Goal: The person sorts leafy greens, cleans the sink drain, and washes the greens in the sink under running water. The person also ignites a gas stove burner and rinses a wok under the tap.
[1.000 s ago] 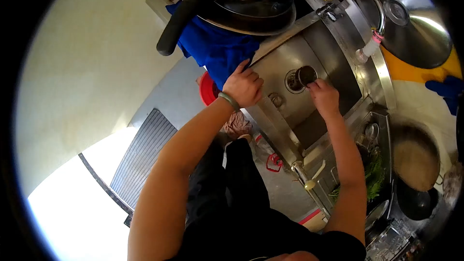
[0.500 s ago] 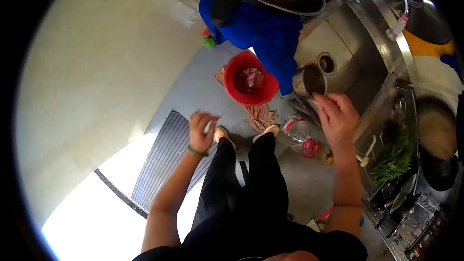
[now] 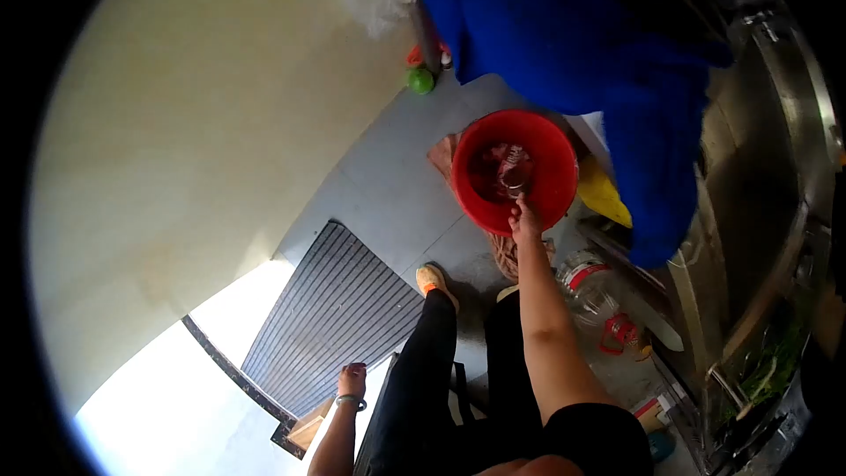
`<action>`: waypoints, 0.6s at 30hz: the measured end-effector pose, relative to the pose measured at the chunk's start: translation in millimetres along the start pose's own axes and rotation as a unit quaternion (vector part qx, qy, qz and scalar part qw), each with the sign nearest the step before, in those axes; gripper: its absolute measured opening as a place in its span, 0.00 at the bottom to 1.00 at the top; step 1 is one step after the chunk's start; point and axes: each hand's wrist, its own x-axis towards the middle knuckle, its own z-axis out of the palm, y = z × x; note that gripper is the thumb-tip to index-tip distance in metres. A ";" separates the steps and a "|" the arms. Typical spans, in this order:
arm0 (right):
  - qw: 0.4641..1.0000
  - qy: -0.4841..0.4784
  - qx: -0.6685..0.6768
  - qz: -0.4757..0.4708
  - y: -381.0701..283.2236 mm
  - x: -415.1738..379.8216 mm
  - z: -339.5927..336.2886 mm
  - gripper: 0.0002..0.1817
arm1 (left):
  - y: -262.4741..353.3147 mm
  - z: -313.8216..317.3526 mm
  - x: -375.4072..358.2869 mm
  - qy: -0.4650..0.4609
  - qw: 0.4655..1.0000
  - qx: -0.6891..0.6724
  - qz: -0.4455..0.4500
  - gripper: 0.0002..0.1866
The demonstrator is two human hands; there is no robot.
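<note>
My right hand (image 3: 526, 220) reaches down over the near rim of a red bucket (image 3: 562, 178) on the floor. Its fingers are closed on what looks like a metal cup (image 3: 513, 183), held inside the bucket. Beside the cup, crumpled clear and pinkish stuff (image 3: 502, 157) lies in the bucket; I cannot make out what it is. My left hand (image 3: 352, 381) hangs low at the left, a bracelet on its wrist. Its fingers are curled in and nothing shows in them.
A blue cloth (image 3: 564, 31) hangs over the counter edge above the bucket. A pinkish rag (image 3: 507, 256) lies under the bucket. To the right are a large clear plastic bottle (image 3: 592, 295) and a steel sink (image 3: 762, 123). A striped mat (image 3: 330, 317) lies at left.
My right hand has moved from the sink edge down to the bucket, with the metal cup apparently in it. My left hand has dropped lower. The view has shifted toward the bucket.
</note>
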 end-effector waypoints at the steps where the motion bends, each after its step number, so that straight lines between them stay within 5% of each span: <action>1: 0.999 -0.035 0.029 0.004 5.0 8.5 -3.7 0.07 | -0.8 4.8 -0.2 -0.011 1.000 -0.028 0.004 0.09; 7: 0.992 -0.089 0.057 0.067 -6.6 -2.5 -10.0 0.07 | -2.3 27.1 10.6 -0.086 0.996 -0.039 0.006 0.10; 10: 0.966 -0.216 0.128 -0.062 -14.3 -42.3 -10.5 0.07 | 7.1 24.1 19.3 -0.094 0.994 -0.049 0.008 0.12; 11: 0.981 -0.136 0.136 -0.008 12.0 -27.1 -32.9 0.07 | 13.6 20.3 18.8 -0.070 0.994 -0.050 0.068 0.14; 13: 0.986 0.031 0.102 0.126 47.7 -10.7 -71.2 0.07 | 18.5 21.0 22.6 -0.104 0.993 -0.045 0.035 0.14; 18: 0.972 -0.165 0.159 -0.051 29.4 -44.1 -30.9 0.08 | 11.2 18.4 30.5 -0.110 0.990 -0.072 0.049 0.15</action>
